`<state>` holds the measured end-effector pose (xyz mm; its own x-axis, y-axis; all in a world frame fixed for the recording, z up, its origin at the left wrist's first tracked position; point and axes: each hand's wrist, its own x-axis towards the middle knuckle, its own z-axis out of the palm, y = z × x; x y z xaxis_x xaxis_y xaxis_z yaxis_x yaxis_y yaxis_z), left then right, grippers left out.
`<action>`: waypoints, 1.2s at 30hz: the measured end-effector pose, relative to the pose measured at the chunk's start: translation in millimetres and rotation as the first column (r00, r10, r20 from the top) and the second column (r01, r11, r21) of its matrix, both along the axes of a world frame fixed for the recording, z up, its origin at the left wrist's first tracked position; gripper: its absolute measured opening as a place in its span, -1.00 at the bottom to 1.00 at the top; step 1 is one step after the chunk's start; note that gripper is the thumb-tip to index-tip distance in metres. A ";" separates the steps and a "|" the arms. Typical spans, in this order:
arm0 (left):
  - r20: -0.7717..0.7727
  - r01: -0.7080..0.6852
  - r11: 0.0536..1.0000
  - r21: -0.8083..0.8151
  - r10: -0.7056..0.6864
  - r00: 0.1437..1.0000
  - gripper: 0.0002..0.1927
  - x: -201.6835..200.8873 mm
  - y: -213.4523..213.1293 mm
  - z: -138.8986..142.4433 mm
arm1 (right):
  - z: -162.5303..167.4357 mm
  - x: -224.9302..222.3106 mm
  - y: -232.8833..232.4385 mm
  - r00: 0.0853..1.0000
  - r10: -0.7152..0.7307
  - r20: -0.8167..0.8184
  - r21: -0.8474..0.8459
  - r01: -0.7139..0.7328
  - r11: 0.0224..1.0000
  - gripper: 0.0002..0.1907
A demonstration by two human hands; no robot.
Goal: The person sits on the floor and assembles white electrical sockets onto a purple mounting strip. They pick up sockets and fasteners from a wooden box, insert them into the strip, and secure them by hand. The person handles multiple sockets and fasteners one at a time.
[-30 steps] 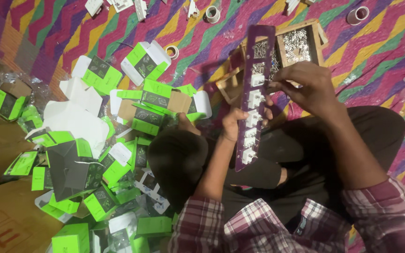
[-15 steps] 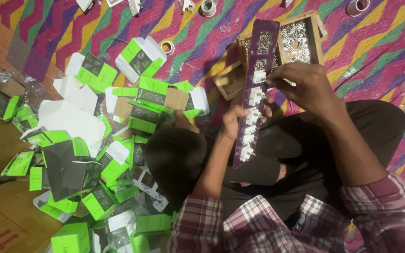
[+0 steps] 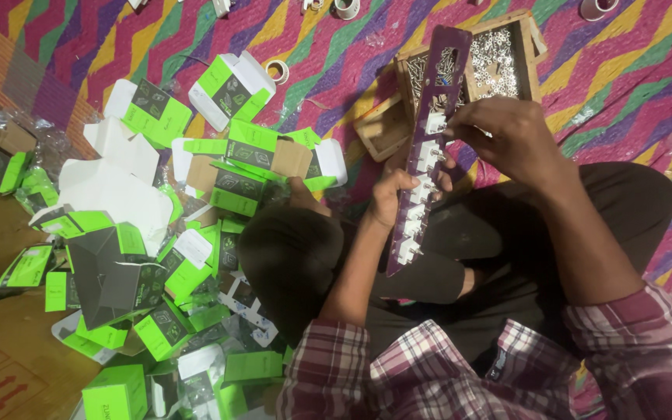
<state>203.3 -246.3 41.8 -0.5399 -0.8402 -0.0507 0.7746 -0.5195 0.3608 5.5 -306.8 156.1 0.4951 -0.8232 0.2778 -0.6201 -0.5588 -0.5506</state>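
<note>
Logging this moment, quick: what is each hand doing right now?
Left hand: closed around the purple strip, holding it up.
Right hand: fingers pinched on a white piece on the strip.

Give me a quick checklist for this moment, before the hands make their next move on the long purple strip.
1. Left hand has a grip on the purple strip at mid-length: ok.
2. Right hand fingertips are at a white part near the strip's upper half: ok.
3. White parts sit in a row down the strip: ok; whether each is fully seated: cannot tell.
4. Wooden tray with small metal pieces lies just beyond the strip: ok.
5. Right hand holds a small piece: cannot tell, fingers hide it.
6. Green and white boxes lie apart from the strip, to the left: ok.
</note>
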 end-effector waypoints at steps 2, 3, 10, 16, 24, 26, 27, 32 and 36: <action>-0.034 0.010 1.000 -0.011 -0.011 0.999 -0.27 0.6 -0.9 -0.9 | -5.3 0.7 -0.5 0.999 -0.013 0.046 0.029 0.011 1.000 -0.91; -0.055 0.020 1.000 -0.003 -0.021 0.998 -0.26 0.7 -1.6 -2.2 | -8.8 0.9 -0.7 0.999 -0.020 0.048 0.011 0.019 1.000 -0.91; -0.298 0.110 0.991 0.074 -0.083 0.951 -0.25 -2.8 -2.2 -13.7 | -38.5 6.4 -0.3 0.987 -0.101 0.127 -0.041 0.107 0.993 -0.81; -0.335 0.168 0.982 0.090 -0.129 0.933 -0.17 0.7 -7.1 -10.2 | -45.5 3.2 -4.0 0.993 -0.082 0.080 -0.230 0.099 0.968 -0.68; -0.506 0.136 0.984 0.115 -0.059 0.861 -0.19 8.8 -11.8 13.0 | -41.4 14.5 -2.2 0.877 -0.064 0.475 -0.029 0.088 0.996 -0.32; -0.533 0.119 0.983 0.143 -0.025 0.846 -0.18 9.6 -10.2 17.6 | -45.0 19.2 1.5 0.831 -0.089 0.549 0.040 0.080 0.996 -0.29; -0.543 0.111 0.983 0.143 -0.016 0.839 -0.18 9.5 -9.7 19.2 | -46.8 19.3 4.0 0.838 -0.131 0.529 0.062 0.116 0.991 -0.27; -0.565 0.149 0.982 0.120 -0.056 0.823 -0.18 9.2 -8.8 23.0 | -62.1 15.5 7.8 0.853 -0.196 0.484 0.171 0.128 0.977 -0.21; -0.565 0.105 0.988 0.110 -0.025 0.825 -0.12 9.9 -11.0 27.0 | -65.0 9.8 4.8 0.681 -0.172 0.712 0.213 0.024 0.977 -0.33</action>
<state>213.2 -257.2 68.8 -0.5612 -0.8097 0.1716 0.7850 -0.5864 -0.1997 15.3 -302.0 91.1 0.1144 -0.9248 0.3628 -0.0327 -0.3685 -0.9291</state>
